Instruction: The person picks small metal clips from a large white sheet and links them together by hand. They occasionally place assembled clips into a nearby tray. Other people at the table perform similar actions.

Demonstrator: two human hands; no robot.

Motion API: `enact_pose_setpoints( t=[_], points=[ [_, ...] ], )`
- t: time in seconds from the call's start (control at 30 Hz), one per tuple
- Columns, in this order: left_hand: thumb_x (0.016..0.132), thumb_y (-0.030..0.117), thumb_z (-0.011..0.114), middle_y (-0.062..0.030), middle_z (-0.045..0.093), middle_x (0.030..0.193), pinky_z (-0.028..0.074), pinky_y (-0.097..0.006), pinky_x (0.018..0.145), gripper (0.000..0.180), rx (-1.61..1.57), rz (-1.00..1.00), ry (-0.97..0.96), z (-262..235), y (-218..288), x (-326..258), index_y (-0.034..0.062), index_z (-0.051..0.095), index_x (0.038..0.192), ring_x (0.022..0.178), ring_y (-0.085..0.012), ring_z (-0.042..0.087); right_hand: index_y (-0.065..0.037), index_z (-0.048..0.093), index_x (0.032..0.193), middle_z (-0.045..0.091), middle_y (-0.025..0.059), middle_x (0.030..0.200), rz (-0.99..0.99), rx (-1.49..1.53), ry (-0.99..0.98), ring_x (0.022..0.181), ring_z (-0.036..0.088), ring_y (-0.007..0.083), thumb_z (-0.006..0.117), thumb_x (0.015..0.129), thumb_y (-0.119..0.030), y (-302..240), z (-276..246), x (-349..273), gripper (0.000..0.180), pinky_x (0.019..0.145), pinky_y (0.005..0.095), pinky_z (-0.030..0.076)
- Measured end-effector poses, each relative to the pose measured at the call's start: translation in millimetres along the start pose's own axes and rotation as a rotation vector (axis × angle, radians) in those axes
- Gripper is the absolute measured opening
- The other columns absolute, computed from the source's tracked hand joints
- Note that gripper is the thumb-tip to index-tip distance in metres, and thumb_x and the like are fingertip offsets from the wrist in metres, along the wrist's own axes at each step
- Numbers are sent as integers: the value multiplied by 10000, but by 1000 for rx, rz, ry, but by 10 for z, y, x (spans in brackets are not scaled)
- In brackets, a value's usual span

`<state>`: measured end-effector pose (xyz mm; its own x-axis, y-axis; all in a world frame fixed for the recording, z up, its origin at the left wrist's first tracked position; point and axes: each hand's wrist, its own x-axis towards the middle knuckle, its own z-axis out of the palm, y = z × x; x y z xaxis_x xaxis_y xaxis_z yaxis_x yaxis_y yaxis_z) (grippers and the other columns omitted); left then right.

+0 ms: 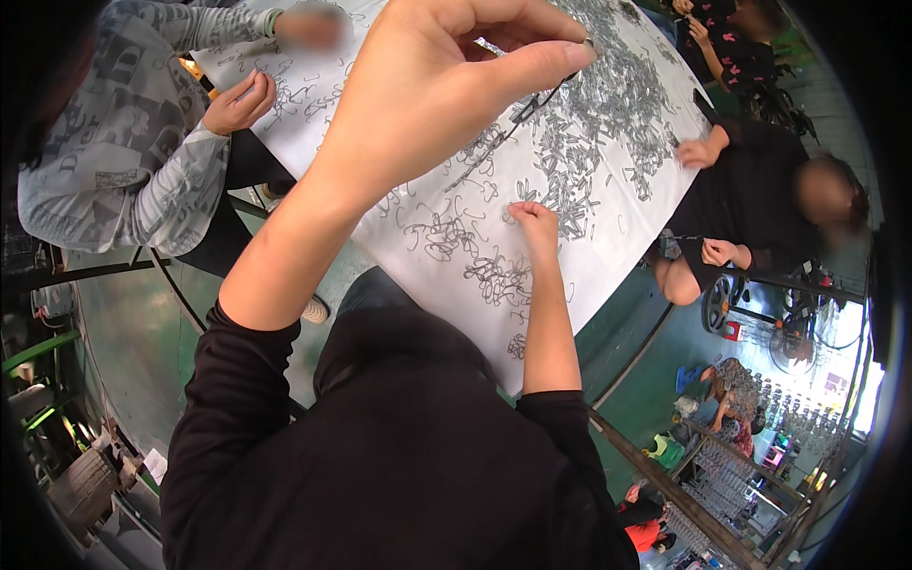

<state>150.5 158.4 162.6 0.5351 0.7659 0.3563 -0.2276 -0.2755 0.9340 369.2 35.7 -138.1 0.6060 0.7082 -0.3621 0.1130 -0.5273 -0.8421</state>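
Note:
My left hand (418, 95) is raised high, close to the camera, with thumb and fingertips pinched together. From that pinch a thin chain of dark metal links (522, 114) hangs slantwise down over the table. Lower and farther right, my right hand (539, 228) is at the white-covered table (594, 275), fingers closed together; whatever they hold is too small to make out. Beside it lie loose bent wire hooks (442, 236) and a tangled cluster of wire pieces (499, 277). Just beyond it spreads a heap of small elongated metal pieces (570, 180).
A person in a grey patterned top (123, 142) works at the table's left. Another in black (760, 190) sits at the right, with one more person (736, 47) behind. A metal rail (665, 484) runs along the lower right, near hanging metal goods (798, 408).

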Motion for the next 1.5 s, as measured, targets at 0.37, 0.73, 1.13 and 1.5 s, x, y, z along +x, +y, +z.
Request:
enact_pose_setpoints(
  t=[0.37,0.73,1.13,1.5],
  points=[
    [805,132,706,-23,686,754,446,-200,549,171,38,110,-5,171,-19,-180,17,720,932,597,-42,560,32,594,1007,659,90,824,-379,492,-63,666,648,147,679,843,-27,-1650,-651,-842,194,569,232,517],
    [819,35,675,-49,703,853,516,-222,642,178,57,125,-60,571,188,-317,13,698,994,717,-80,643,39,568,977,657,111,810,-727,650,-16,653,658,148,734,798,-9,-2779,-1018,-1842,249,583,233,540],
    [867,56,655,-54,676,962,493,-230,730,378,99,378,-26,1013,-145,-385,12,579,1235,847,-97,624,4,516,925,651,144,841,-993,734,325,676,663,177,684,806,93,-2464,-1298,-2100,225,627,269,567],
    [780,233,737,-85,701,885,525,-337,708,183,778,-246,-450,1072,-3059,-316,93,731,897,774,-225,663,-3,510,1049,600,163,933,-1027,444,535,718,571,154,567,847,104,-2227,-2034,-3027,236,529,209,414]
  ],
)
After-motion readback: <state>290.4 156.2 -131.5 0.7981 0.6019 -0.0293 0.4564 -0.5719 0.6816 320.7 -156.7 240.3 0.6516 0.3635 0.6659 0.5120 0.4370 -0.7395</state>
